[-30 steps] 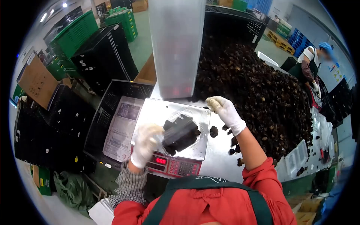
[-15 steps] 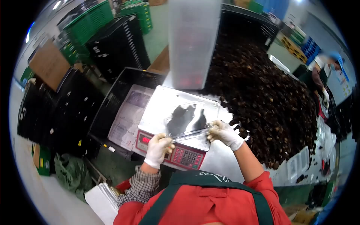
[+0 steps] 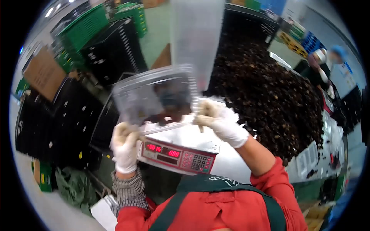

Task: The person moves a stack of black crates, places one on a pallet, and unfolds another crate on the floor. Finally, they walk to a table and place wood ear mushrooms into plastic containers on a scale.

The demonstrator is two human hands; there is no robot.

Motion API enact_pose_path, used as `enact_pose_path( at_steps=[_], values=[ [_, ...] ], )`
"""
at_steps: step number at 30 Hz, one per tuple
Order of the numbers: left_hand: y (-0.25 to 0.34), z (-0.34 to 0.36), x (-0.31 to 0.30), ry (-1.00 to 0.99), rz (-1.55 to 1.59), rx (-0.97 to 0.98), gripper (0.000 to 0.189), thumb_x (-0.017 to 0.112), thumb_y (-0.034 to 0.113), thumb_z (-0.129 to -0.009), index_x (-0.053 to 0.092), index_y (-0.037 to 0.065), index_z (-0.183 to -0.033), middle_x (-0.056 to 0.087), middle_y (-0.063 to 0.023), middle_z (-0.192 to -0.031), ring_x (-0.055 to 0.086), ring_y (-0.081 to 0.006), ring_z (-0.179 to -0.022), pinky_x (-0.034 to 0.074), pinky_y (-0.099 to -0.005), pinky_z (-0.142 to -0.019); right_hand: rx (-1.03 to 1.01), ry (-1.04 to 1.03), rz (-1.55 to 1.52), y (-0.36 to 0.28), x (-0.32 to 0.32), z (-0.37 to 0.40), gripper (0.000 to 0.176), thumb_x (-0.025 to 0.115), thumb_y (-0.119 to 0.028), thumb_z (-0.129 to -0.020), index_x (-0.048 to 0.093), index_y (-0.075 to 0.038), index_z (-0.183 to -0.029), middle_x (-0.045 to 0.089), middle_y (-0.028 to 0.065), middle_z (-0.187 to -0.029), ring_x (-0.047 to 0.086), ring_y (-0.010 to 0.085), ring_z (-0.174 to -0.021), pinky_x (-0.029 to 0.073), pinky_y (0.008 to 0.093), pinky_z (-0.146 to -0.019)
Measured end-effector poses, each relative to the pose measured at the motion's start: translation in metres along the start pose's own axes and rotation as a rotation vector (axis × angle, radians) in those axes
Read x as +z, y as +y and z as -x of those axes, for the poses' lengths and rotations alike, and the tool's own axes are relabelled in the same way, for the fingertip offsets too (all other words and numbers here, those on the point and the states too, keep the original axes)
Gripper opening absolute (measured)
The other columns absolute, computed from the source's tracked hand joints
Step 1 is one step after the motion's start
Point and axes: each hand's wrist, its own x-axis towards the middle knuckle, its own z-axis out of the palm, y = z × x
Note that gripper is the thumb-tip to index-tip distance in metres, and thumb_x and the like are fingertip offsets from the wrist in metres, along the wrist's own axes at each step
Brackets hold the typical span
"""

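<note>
A clear plastic container (image 3: 154,98) with dark contents is held up, tilted, over the left part of a red digital scale (image 3: 177,156). My left hand (image 3: 126,146), in a white glove, pinches its near left corner. My right hand (image 3: 221,121), also gloved, grips its near right edge. Red digits glow on the scale's display, and part of the scale's metal plate shows below the container. Right of the scale lies a big heap of dark brown pieces (image 3: 266,96).
A tall stack of translucent containers (image 3: 194,42) stands behind the scale. Black crates (image 3: 58,119) are stacked at the left, with green crates (image 3: 83,30) behind. A co-worker (image 3: 322,65) is at the far right. Clear trays (image 3: 307,158) lie at the right.
Both hands have lifted the container off the scale plate and moved it up and to the left. The paper at the left is now hidden behind it. The view has shifted slightly.
</note>
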Motion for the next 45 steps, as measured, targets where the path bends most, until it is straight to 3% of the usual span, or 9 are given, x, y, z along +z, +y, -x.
enact_pose_path(
  at_steps=[2, 6, 10, 18, 25, 28, 31, 34, 45],
  values=[
    [0.004, -0.014, -0.003, -0.251, 0.259, 0.165, 0.055, 0.062, 0.018, -0.084, 0.037, 0.003, -0.131, 0.048, -0.013, -0.127, 0.05, -0.0286, -0.115, 0.042, -0.0438, -0.098, 0.019, -0.103, -0.113, -0.007, 0.018, -0.021, 0.014, 0.055, -0.006, -0.082, 0.046, -0.001, -0.092, 0.056, 0.0081, -0.077, 0.056, 0.0127, -0.066, 0.048, 0.0254, -0.06],
    [-0.027, -0.025, -0.012, 0.108, 0.695, 0.011, 0.056, 0.06, 0.026, -0.087, 0.037, 0.008, -0.135, 0.045, -0.0117, -0.135, 0.051, -0.0307, -0.116, 0.041, -0.0474, -0.1, -0.018, -0.323, -0.101, 0.01, 0.074, -0.052, 0.024, 0.059, -0.014, -0.087, 0.047, -0.003, -0.105, 0.057, 0.0074, -0.083, 0.058, 0.0112, -0.071, 0.049, 0.0252, -0.067],
    [-0.067, -0.094, -0.124, 0.432, 0.394, -0.002, 0.028, 0.058, 0.017, -0.088, 0.054, 0.011, -0.115, 0.062, -0.0051, -0.107, 0.058, -0.0188, -0.095, 0.048, -0.0383, -0.078, 0.21, -0.037, 0.005, 0.021, 0.008, -0.037, 0.055, 0.058, -0.01, -0.085, 0.035, 0.0, -0.134, 0.057, 0.0083, -0.106, 0.057, 0.0121, -0.084, 0.05, 0.0258, -0.071],
    [-0.266, -0.172, -0.283, 0.706, -0.249, -0.746, 0.041, 0.069, 0.014, -0.075, 0.054, 0.006, -0.112, 0.063, -0.008, -0.09, 0.062, -0.0222, -0.066, 0.048, -0.0359, -0.044, 0.53, 1.064, 0.22, 0.133, -0.152, 0.18, 0.028, 0.055, -0.018, -0.09, 0.058, -0.004, -0.113, 0.063, 0.0031, -0.085, 0.057, 0.008, -0.06, 0.044, 0.0191, -0.05],
    [-0.351, -0.27, -0.245, 0.236, -0.087, -0.871, 0.034, 0.059, 0.028, -0.089, 0.053, -0.002, -0.104, 0.06, -0.015, -0.097, 0.062, -0.0269, -0.084, 0.052, -0.0384, -0.071, 0.755, 1.38, 0.322, 0.175, -0.172, 0.297, 0.021, 0.054, -0.019, -0.09, 0.062, -0.003, -0.101, 0.06, 0.0041, -0.073, 0.052, 0.0105, -0.051, 0.041, 0.0239, -0.045],
    [-0.319, -0.33, -0.199, 0.02, -0.34, -0.301, 0.018, 0.053, 0.017, -0.089, 0.056, 0.004, -0.077, 0.056, -0.0046, -0.064, 0.053, -0.0133, -0.053, 0.041, -0.0254, -0.046, 0.833, 1.365, 0.301, 0.169, -0.156, 0.302, 0.022, 0.052, -0.017, -0.088, 0.061, -0.001, -0.1, 0.06, 0.0045, -0.071, 0.055, 0.0128, -0.053, 0.042, 0.0249, -0.046],
    [-0.23, -0.369, -0.108, -0.028, -0.275, -0.116, 0.02, 0.053, 0.018, -0.093, 0.059, 0.0, -0.097, 0.06, -0.0017, -0.079, 0.054, -0.0076, -0.061, 0.04, -0.0189, -0.052, 0.891, 1.347, 0.319, 0.182, -0.148, 0.309, 0.023, 0.052, -0.018, -0.086, 0.062, -0.001, -0.097, 0.06, 0.0047, -0.07, 0.057, 0.013, -0.054, 0.043, 0.025, -0.047],
    [-0.128, -0.344, 0.005, -0.138, -0.376, 0.177, 0.031, 0.051, 0.017, -0.094, 0.054, -0.004, -0.117, 0.063, -0.0109, -0.104, 0.062, -0.0153, -0.09, 0.048, -0.0248, -0.083, 0.892, 1.262, 0.43, 0.2, -0.144, 0.321, 0.025, 0.056, -0.019, -0.084, 0.061, 0.0, -0.1, 0.063, 0.01, -0.08, 0.062, 0.0198, -0.066, 0.047, 0.0305, -0.056],
    [-0.033, -0.17, 0.165, -0.623, -0.357, 0.17, 0.026, 0.05, 0.001, -0.091, 0.054, -0.007, -0.115, 0.061, -0.0132, -0.109, 0.06, -0.0183, -0.098, 0.046, -0.0277, -0.09, 0.924, 1.367, 1.309, 0.162, -0.291, 0.405, 0.055, 0.057, -0.026, -0.084, 0.04, -0.004, -0.132, 0.044, 0.0207, -0.131, 0.043, 0.0373, -0.118, 0.038, 0.0431, -0.097]
  ],
)
